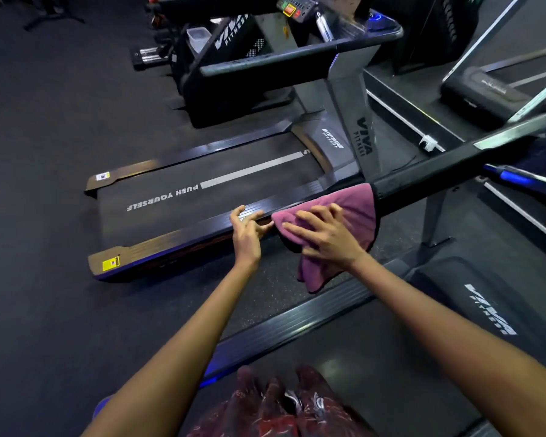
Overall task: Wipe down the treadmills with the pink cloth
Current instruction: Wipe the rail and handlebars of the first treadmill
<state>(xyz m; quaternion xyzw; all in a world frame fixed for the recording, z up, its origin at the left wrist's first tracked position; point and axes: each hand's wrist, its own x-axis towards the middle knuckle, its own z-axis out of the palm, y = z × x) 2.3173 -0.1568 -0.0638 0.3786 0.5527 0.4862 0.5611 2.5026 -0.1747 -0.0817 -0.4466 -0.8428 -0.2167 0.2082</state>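
Observation:
The pink cloth (344,203) is draped over the end of a black treadmill handrail (429,175) that runs up to the right. My right hand (325,236) lies spread on the cloth and presses it onto the rail. My left hand (248,230) hovers just left of the cloth, fingers apart, holding nothing. Beyond the rail lies a treadmill (183,197) with "PUSH YOURSELF" printed on its belt. I stand on a second treadmill (353,351), whose belt is under me.
Dark rubber gym floor (44,184) spreads to the left. The far treadmill's console and handrails (300,52) rise at the top centre. Dumbbells (148,56) lie at the top left. A step platform and metal frame (486,86) stand at the top right.

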